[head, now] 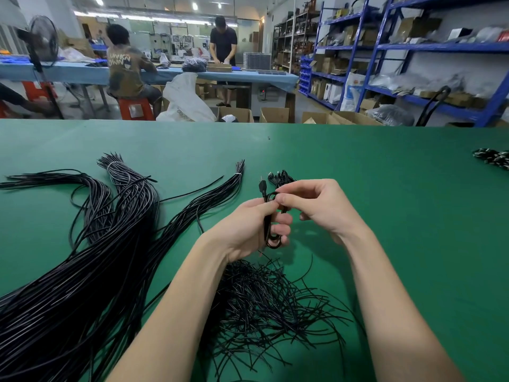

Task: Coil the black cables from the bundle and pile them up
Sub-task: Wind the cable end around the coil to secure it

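Observation:
A big bundle of long black cables lies across the left of the green table, tied near its far ends with white bands. My left hand grips a narrow coil of black cable, whose plug end sticks up past my fingers. My right hand pinches the top loop of that coil with thumb and forefinger. A small pile of coiled cables sits just beyond my hands. A heap of short thin black ties lies below my left wrist.
Another dark bundle lies at the table's far right edge. Beyond the table are cardboard boxes, blue shelving, a fan, and two people at a blue workbench.

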